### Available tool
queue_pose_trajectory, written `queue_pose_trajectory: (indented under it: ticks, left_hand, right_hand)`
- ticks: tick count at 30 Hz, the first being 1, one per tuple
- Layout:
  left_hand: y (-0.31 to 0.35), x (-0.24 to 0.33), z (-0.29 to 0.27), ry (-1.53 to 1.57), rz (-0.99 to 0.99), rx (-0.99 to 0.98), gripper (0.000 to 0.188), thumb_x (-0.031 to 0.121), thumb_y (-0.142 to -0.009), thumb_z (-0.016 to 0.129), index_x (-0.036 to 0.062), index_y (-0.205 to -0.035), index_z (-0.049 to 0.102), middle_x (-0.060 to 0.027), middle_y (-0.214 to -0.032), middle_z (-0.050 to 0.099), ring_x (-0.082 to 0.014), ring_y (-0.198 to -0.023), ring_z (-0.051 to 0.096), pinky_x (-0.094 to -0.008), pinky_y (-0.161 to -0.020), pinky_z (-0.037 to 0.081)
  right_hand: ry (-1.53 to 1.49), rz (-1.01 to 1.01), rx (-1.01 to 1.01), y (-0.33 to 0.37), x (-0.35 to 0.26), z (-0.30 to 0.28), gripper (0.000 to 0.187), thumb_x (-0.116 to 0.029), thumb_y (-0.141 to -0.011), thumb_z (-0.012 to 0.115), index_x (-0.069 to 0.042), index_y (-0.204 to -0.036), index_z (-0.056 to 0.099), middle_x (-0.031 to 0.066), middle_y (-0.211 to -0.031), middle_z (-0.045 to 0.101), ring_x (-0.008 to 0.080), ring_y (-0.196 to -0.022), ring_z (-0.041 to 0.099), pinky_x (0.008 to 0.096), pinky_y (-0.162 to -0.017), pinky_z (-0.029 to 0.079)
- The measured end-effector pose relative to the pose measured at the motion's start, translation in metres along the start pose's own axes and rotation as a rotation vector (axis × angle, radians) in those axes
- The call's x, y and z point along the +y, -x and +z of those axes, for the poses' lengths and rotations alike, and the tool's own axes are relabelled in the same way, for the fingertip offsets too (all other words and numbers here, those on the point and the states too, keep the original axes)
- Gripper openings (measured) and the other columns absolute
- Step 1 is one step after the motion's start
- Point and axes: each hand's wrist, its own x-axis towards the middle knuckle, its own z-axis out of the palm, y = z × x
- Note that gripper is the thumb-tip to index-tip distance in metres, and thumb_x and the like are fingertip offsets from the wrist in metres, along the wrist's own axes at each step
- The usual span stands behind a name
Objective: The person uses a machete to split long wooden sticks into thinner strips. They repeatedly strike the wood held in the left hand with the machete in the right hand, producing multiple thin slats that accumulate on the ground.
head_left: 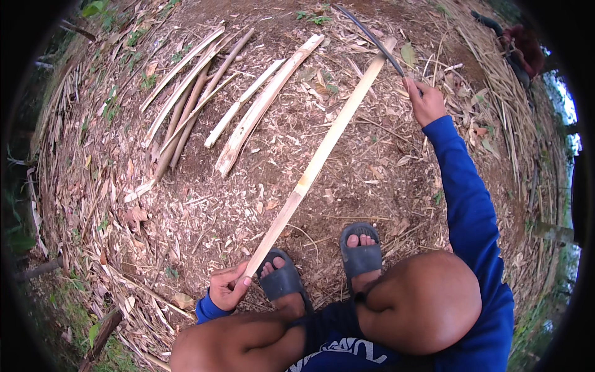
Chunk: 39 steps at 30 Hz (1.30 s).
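Note:
My left hand [228, 286] grips the near end of a long, pale, flat wooden strip [334, 127], thumb on top. The strip slants away from me up to the right, its lower part browner than the rest. At the upper right my right hand [426, 104] is closed around the handle of a long dark-bladed machete [367, 32]. Its blade points up and to the left, crossing the strip close to its far end. Whether the edge touches the wood I cannot tell.
Two split wood pieces [266, 108] lie left of the strip, with several sticks and slats [192, 99] beyond. Chips and dry leaves litter the ground [372, 180]. My sandalled feet [285, 279] are near the strip's lower end. Another person [520, 53] sits at the far right.

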Motion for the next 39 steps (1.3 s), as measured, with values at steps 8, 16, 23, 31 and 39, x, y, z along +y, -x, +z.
queue_pose_trajectory:
  ticks: [8,16,23,31,39]
  left_hand:
    - [-0.009,-0.006,0.0,0.491,-0.209,-0.068,0.047,0.014,-0.099,0.058,-0.0079,-0.139,0.048,-0.0008,-0.066,0.054,-0.0025,-0.048,0.043,-0.0206,-0.042,0.033]
    - [-0.069,0.015,0.023,0.769,-0.306,-0.135,0.047,0.023,-0.108,0.038,-0.013,-0.137,0.043,0.0007,-0.063,0.043,-0.003,-0.045,0.032,-0.0183,-0.04,0.031]
    - [-0.076,0.033,0.038,0.708,-0.318,-0.189,0.045,0.023,-0.108,0.039,-0.0133,-0.134,0.047,-0.0002,-0.062,0.045,-0.0033,-0.044,0.033,-0.019,-0.04,0.032]
    - [-0.055,0.021,0.032,0.66,-0.328,-0.224,0.046,0.025,-0.107,0.041,-0.0113,-0.134,0.05,0.0001,-0.058,0.045,-0.0029,-0.042,0.034,-0.019,-0.039,0.031]
    - [-0.044,0.012,0.024,0.671,-0.371,-0.262,0.048,0.027,-0.107,0.041,-0.0111,-0.135,0.049,-0.0036,-0.062,0.052,-0.0033,-0.042,0.035,-0.0189,-0.038,0.029]
  right_hand:
    - [-0.177,0.361,0.022,-0.017,0.027,0.021,0.073,-0.065,-0.097,0.044,-0.001,-0.069,0.066,0.0109,-0.061,0.06,0.0239,-0.061,0.06,0.0368,-0.064,0.046]
    - [-0.112,-0.289,-0.328,0.102,-0.133,0.034,0.044,-0.044,-0.094,0.063,-0.003,-0.078,0.061,0.0125,-0.059,0.058,0.0299,-0.055,0.061,0.0417,-0.051,0.046]
    - [0.078,-0.508,-0.359,0.113,-0.148,0.039,0.054,-0.059,-0.09,0.061,-0.006,-0.079,0.059,0.0153,-0.066,0.064,0.034,-0.06,0.067,0.0453,-0.053,0.054]
    - [0.007,-0.132,-0.28,0.06,-0.097,0.042,0.059,-0.06,-0.093,0.056,-0.003,-0.09,0.069,0.0201,-0.059,0.061,0.0395,-0.063,0.066,0.0486,-0.06,0.052]
    - [0.091,0.117,-0.047,0.0,-0.02,0.036,0.068,-0.065,-0.095,0.048,-0.002,-0.095,0.073,0.0217,-0.064,0.063,0.0402,-0.068,0.065,0.0472,-0.07,0.05]
